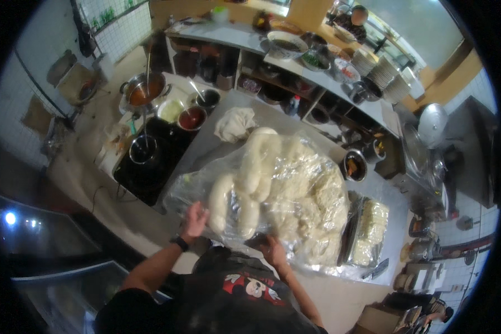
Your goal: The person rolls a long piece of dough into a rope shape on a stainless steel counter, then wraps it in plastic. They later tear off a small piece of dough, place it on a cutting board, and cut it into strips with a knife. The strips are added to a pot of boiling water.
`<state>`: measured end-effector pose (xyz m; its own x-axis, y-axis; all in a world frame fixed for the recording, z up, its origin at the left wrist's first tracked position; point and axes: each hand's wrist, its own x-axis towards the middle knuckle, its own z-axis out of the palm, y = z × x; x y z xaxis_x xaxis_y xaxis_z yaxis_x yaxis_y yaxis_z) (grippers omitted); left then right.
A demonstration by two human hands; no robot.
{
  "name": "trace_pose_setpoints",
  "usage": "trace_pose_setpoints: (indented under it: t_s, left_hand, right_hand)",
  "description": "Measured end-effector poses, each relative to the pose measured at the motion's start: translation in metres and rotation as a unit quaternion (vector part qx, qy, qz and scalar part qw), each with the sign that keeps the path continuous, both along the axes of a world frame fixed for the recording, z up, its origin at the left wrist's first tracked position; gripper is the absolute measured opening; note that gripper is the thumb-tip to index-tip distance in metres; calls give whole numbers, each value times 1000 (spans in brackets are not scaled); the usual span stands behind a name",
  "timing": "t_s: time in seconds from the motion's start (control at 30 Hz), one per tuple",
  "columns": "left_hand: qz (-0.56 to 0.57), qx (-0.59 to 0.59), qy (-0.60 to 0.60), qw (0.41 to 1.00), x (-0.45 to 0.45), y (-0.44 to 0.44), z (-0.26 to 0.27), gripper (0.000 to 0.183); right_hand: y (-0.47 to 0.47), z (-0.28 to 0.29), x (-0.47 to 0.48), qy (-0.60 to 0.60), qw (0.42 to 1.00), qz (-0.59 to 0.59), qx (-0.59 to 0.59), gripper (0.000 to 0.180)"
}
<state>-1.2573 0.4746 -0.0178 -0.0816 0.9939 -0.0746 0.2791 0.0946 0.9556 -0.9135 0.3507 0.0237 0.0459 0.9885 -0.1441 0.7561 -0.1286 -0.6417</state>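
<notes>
A large clear plastic sheet (pixel 229 160) covers dough on a steel worktable (pixel 206 142). Under it, smooth thick dough rolls (pixel 221 200) lie on the left, and a wide mass of lumpy dough (pixel 304 196) fills the right side. My left hand (pixel 195 221) is at the sheet's left front edge, beside the nearest roll. At the front edge of the table is my right hand (pixel 274 251), touching the plastic below the dough. Whether either hand grips the sheet is not clear. A crumpled pale cloth (pixel 235 123) lies behind the rolls.
A tray (pixel 367 234) with plastic-covered dough pieces sits at the right. Left stand a black cooktop (pixel 125 183), a pot of reddish liquid (pixel 144 92) and sauce bowls (pixel 192 118). Metal containers (pixel 354 165) stand behind. Two people (pixel 352 23) appear in the distance.
</notes>
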Motion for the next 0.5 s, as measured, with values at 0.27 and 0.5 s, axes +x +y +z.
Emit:
trace_pose_setpoints:
  t_s: [0.27,0.5]
  left_hand:
    - [-61,-402,-507,760,85,22,53,35]
    - [-32,-354,-297,886,105,19,8,64]
  right_hand:
    - [-5,-24,-1,-30,999,-32,20,40]
    - [9,-28,-1,0,999,-49,-22,28]
